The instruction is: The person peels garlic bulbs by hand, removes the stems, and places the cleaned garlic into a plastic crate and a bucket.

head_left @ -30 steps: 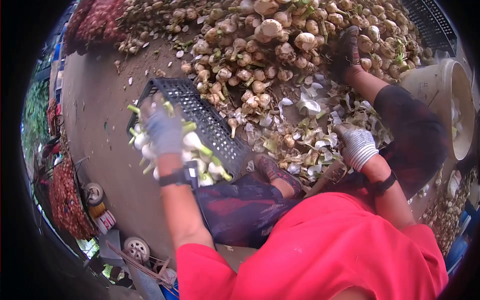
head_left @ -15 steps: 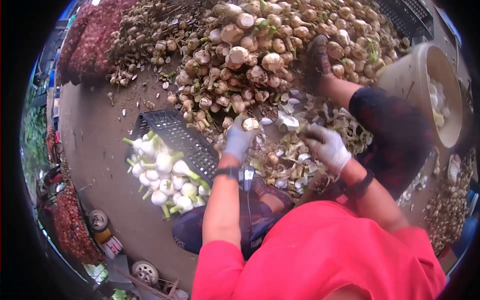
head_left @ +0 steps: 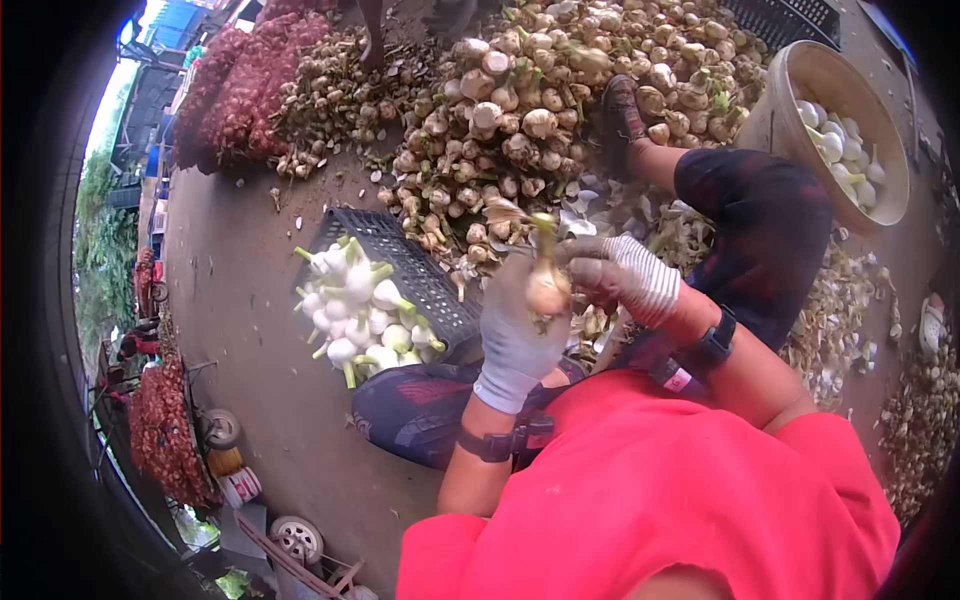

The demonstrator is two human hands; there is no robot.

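- garlic bulb with a green stem sits upright in the left hand, gloved fingers wrapped around it, held above the lap.
- right hand, in a striped glove, is curled shut beside the bulb, touching it; whether it grips anything i cannot tell.
- black crate of peeled bulbs lies to the left.
- unpeeled pile spreads beyond the hands.
- bucket stands far right.

A black crate of peeled white bulbs sits on the ground; red mesh sacks lie beyond.
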